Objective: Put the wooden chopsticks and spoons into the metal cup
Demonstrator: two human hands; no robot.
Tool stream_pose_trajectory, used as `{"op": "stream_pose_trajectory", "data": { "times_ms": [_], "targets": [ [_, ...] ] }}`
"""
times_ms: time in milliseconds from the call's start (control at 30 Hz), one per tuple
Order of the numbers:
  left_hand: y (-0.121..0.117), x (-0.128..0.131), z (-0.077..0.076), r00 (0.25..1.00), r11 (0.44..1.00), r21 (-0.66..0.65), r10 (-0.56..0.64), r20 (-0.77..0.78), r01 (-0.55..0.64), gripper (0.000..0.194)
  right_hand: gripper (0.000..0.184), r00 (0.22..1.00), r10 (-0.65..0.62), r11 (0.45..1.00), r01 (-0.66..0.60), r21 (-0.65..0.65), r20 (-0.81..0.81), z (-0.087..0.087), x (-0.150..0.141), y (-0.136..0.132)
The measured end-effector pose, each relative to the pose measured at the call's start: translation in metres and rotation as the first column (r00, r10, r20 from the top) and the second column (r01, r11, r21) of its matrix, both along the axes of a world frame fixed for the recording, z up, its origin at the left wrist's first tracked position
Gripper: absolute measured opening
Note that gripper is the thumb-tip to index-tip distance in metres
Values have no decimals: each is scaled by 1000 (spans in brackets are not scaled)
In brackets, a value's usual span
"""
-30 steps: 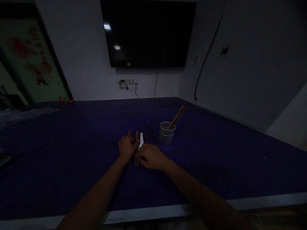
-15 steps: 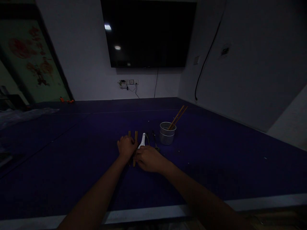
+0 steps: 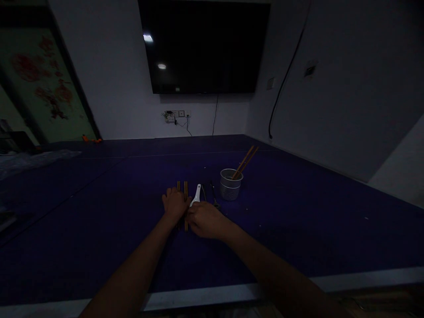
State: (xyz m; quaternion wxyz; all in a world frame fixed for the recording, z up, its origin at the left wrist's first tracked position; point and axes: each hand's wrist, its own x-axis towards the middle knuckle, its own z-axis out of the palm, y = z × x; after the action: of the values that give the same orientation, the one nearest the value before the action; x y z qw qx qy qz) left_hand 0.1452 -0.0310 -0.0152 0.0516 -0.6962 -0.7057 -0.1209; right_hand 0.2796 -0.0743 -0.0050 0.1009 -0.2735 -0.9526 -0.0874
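Observation:
Two pairs of wooden chopsticks lie side by side on the purple tabletop. My left hand [image 3: 175, 203] rests over the left pair [image 3: 178, 184], its thumb reaching across the right pair [image 3: 186, 189]. Fingers of my right hand [image 3: 206, 219] are closed at the near part of that right pair; the fingertips are partly hidden. Just right of the chopsticks lies a white spoon [image 3: 198, 193], its bowl mostly covered by my right hand. Beyond it are a dark-handled utensil [image 3: 203, 191], partly hidden, and a metal spoon [image 3: 215, 203].
A grey metal perforated cup [image 3: 229, 190] stands to the right, with two chopsticks [image 3: 245, 162] leaning in it. Crumpled clear plastic [image 3: 36, 160] lies far left on the purple tabletop [image 3: 298, 221]. A television [image 3: 208, 48] hangs on the wall behind.
The right pair of chopsticks has shifted left, nearer the left pair. The white spoon's handle has tilted to the right. My right hand has moved slightly closer to me; my left hand has barely moved.

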Motion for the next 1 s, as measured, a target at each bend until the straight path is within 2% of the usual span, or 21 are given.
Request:
{"op": "stream_pose_trajectory", "data": {
  "times_ms": [233, 1000],
  "targets": [
    [4, 3, 1, 998, 999, -31, -45, -47, 43, 40, 20, 1000, -8, 1000, 8, 1, 20, 0, -1, 0],
    [11, -5, -1, 997, 996, -57, -74, -23, 72, 36, 19, 999, 38, 998, -38, 40, 1, -1, -1, 1]
  ]
}}
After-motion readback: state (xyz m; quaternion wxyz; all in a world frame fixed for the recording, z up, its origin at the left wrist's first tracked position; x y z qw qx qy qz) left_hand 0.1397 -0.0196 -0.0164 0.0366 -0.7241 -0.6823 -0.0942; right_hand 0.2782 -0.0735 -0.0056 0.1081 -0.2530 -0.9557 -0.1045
